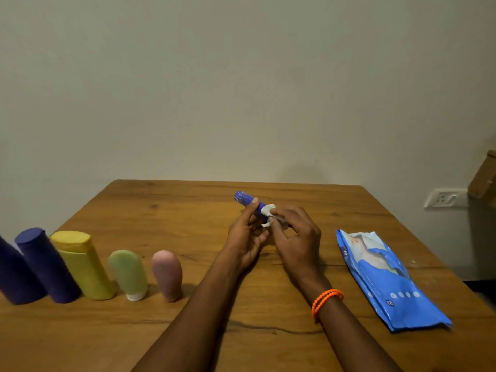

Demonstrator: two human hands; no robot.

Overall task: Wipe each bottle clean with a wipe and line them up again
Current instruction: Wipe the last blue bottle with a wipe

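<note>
Near edge: 2 bare forearms reach out over the brown wooden table (188,339); a doubled orange bead bracelet (327,302) sits on the right wrist.

Row at left, standing: 2 dark purple plastic bottles (45,267) (the outer 1 cut off by the frame edge), a yellow flat-topped plastic bottle (83,264), a pale green soft tube on a white cap (128,273), a pink rounded tube (167,275). At right, well apart from the hands, lies a blue soft pack of wipes (389,280).

Mid-table, held off the surface: the left hand (245,237) grasps a slim blue cylindrical bottle (245,199), tilted away; the right hand (298,237) pinches a small crumpled white wipe (268,210) against its near end.

Step in hand, judged: wiping this bottle. Next likely calls for turning it to reach unwiped sides, then standing it beside the pink tube.

Hidden: the bottle's near end and cap, behind fingers and wipe. Whether the row is already clean cannot be told.
</note>
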